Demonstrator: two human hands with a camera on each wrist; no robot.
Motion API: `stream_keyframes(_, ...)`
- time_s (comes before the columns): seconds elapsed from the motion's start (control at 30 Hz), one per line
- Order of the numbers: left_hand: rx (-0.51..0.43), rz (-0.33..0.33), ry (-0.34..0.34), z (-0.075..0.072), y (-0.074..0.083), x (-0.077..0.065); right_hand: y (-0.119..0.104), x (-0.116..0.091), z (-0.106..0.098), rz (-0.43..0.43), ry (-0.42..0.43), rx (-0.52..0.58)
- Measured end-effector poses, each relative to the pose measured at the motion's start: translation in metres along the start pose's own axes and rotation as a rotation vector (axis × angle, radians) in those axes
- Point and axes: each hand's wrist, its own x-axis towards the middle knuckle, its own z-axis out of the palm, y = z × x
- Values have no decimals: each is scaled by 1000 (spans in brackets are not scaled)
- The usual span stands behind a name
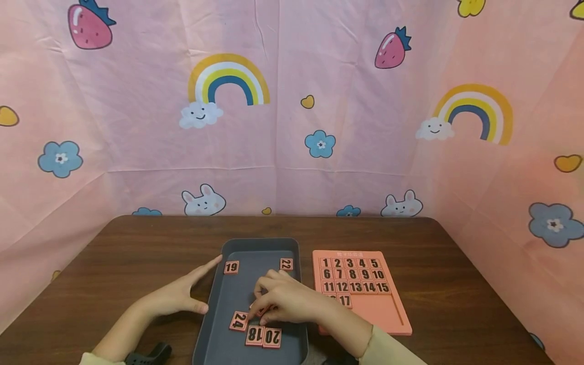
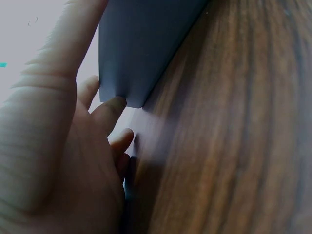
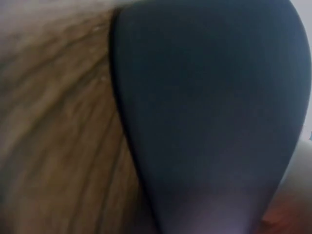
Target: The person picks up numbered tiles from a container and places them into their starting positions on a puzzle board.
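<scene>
My left hand (image 1: 175, 296) has its fingers extended along the left side of the dark grey tray (image 1: 214, 289); in the left wrist view its fingertips (image 2: 117, 103) meet the tray's wall. Inside the tray my right hand (image 1: 285, 299) bends its fingers and thumb around a pink number tile (image 1: 261, 311), whose face is mostly covered. Right beside those fingertips lies the 24 tile (image 1: 239, 321). Tiles 18 (image 1: 254, 335) and 20 (image 1: 272, 337) sit together nearer the front. Farther back are tiles 19 (image 1: 231, 267) and 22 (image 1: 286, 264).
Right of the tray lies a pink number board (image 1: 380, 314), filled from 1 through 17, its lower right bare; my right forearm crosses its lower left corner. The brown wooden table (image 1: 456, 304) carries both. A patterned pink cloth (image 1: 283, 192) hangs behind.
</scene>
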Motion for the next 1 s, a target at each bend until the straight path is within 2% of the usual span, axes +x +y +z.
stream_keyframes(0.17,-4,-15,-9,0,1,0,2,3,3,-20,-34,-21)
stream_keyframes(0.4,3,8,1,1,3,0,0,4,0,-31,-87,-46)
stream_keyframes(0.67,-13,5,-6,1,3,0,0,3,-1,-51,-103,4)
stream_keyframes(1.0,-7,7,-3,0,2,-1,-2,8,4,-95,-153,-8)
